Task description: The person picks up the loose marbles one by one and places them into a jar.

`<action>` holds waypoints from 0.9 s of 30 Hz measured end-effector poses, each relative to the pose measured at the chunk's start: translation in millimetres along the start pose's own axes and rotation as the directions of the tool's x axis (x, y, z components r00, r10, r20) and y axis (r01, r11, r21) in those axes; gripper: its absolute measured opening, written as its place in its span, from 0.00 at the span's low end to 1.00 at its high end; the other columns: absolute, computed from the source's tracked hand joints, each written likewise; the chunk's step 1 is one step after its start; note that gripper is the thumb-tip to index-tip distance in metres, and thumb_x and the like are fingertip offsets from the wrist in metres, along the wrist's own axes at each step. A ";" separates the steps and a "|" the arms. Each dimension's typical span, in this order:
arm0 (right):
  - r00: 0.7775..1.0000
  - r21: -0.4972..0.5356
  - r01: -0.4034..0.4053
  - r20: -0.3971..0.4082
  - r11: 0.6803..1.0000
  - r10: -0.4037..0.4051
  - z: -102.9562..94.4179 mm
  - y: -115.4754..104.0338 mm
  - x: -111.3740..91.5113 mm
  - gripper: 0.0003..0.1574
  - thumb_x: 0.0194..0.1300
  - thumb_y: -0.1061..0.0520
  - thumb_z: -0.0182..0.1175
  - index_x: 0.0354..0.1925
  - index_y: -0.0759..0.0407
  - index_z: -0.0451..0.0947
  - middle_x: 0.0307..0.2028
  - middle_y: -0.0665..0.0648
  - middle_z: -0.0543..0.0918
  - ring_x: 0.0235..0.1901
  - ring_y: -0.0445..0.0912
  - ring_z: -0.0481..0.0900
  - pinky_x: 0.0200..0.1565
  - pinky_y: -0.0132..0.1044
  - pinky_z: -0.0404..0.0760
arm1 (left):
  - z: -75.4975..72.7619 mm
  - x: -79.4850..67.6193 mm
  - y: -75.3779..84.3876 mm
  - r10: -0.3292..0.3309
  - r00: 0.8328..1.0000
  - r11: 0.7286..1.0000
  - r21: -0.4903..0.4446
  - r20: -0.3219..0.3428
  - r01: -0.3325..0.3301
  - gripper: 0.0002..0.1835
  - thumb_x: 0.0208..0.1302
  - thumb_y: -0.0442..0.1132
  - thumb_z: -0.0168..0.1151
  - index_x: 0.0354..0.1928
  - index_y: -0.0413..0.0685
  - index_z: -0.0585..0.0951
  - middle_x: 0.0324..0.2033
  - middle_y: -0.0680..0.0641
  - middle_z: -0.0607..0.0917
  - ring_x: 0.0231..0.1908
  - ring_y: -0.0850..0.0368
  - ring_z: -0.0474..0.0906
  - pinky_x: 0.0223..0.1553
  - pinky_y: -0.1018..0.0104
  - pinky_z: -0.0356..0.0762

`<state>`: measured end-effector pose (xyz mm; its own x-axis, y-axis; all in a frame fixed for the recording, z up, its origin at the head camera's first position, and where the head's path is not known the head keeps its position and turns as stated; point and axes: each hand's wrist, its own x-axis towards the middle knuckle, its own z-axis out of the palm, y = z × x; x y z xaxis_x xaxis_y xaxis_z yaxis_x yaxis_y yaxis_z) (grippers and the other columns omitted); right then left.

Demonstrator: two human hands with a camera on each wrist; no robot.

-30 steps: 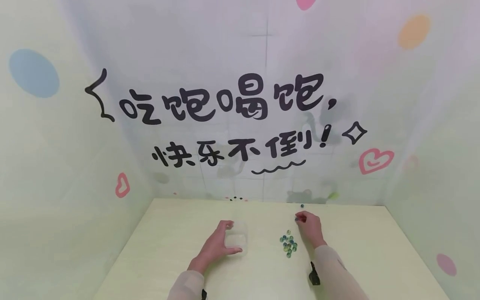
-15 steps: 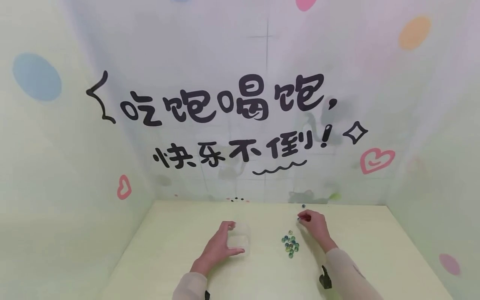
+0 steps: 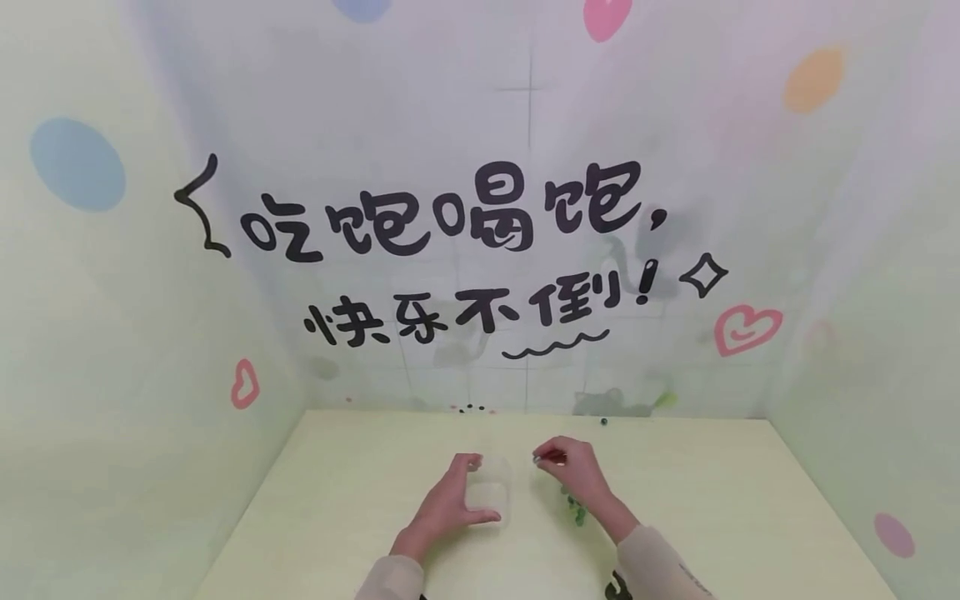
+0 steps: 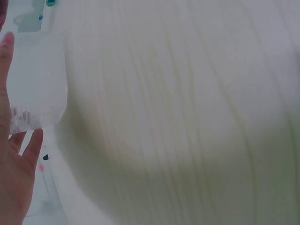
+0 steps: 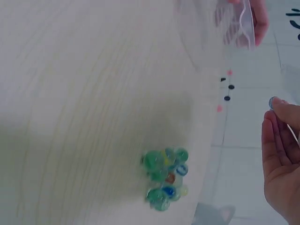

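A clear plastic box (image 3: pixel 492 493) stands on the table, its open side unclear in the head view. My left hand (image 3: pixel 444 505) holds the box from its left side, thumb in front and fingers behind. My right hand (image 3: pixel 579 473) pinches a single glass marble (image 5: pixel 272 102) between thumb and fingertips, just right of the box and above the table. Below the right forearm lies a cluster of green, blue and yellow glass marbles (image 5: pixel 164 174), partly hidden by the hand in the head view.
One dark marble (image 3: pixel 603 422) lies alone near the table's back edge. The pale wooden table (image 3: pixel 697 500) is closed in by a printed cloth backdrop (image 3: pixel 420 100) at the back and both sides.
My right hand has come left from the table's far right part toward the box, carrying the marble. The left hand keeps its hold on the box. The head view has tilted slightly up.
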<state>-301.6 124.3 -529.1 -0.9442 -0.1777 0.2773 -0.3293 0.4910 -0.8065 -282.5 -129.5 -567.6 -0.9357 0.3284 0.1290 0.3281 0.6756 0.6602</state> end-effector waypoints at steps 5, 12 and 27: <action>0.993 0.017 0.091 0.080 0.996 -0.092 22.7 -22.5 -7.9 0.05 0.61 0.66 0.67 0.38 0.62 0.85 0.36 0.56 0.88 0.36 0.46 0.86 0.40 0.25 0.83 | 2.8 -5.7 1.9 -0.008 1.000 1.000 -0.025 0.004 0.008 0.49 0.52 0.60 0.74 0.69 0.48 0.61 0.66 0.40 0.74 0.65 0.41 0.73 0.61 0.44 0.74; 0.982 -0.023 0.136 0.136 0.990 -0.131 43.2 -35.2 -11.9 0.07 0.61 0.67 0.67 0.38 0.61 0.85 0.35 0.55 0.88 0.36 0.44 0.85 0.41 0.29 0.84 | 6.8 -7.4 0.2 -0.015 1.000 1.000 -0.014 -0.027 0.015 0.45 0.58 0.62 0.69 0.70 0.52 0.61 0.68 0.45 0.71 0.68 0.44 0.69 0.64 0.45 0.72; 0.979 -0.092 0.154 0.146 0.984 -0.140 48.9 -33.9 -18.9 0.09 0.60 0.69 0.67 0.40 0.60 0.85 0.37 0.55 0.87 0.36 0.43 0.85 0.41 0.30 0.85 | 8.9 -6.3 2.2 0.084 0.995 0.995 0.051 -0.062 -0.080 0.45 0.59 0.56 0.71 0.73 0.48 0.64 0.63 0.46 0.73 0.62 0.44 0.74 0.58 0.46 0.78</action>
<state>-272.2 69.3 -532.6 -0.8775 -0.3670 0.3086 -0.4704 0.5341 -0.7024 -274.7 -124.2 -573.5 -0.9113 0.3418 0.2296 0.4084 0.6796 0.6093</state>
